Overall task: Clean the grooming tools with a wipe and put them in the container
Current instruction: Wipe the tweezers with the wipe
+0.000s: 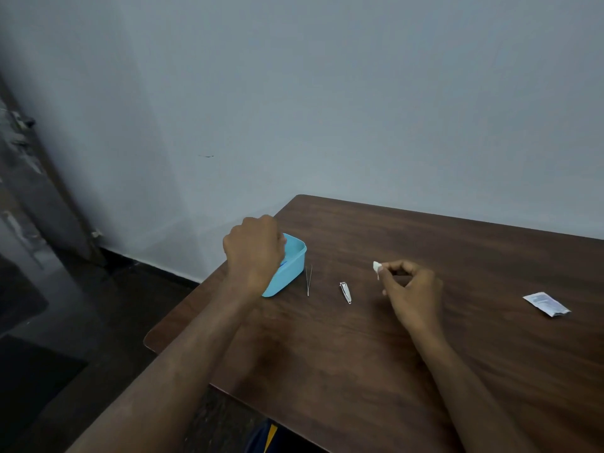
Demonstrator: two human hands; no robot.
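Note:
A light blue plastic container (pixel 292 263) stands near the table's left edge. My left hand (pixel 253 248) hovers over its near rim with the fingers curled downward into it; whatever they hold is hidden. Something blue shows inside the container under the hand. Thin metal tweezers (pixel 309 280) lie on the table just right of the container. A small metal nail clipper (pixel 345 292) lies further right. My right hand (pixel 408 287) is raised slightly above the table right of the clipper, pinching a small white wipe (pixel 377 267) between thumb and fingertips.
A torn white wipe sachet (pixel 546 303) lies at the right side of the dark wooden table (pixel 408 354). A pale wall stands behind the table. The table's left edge drops to a dark floor.

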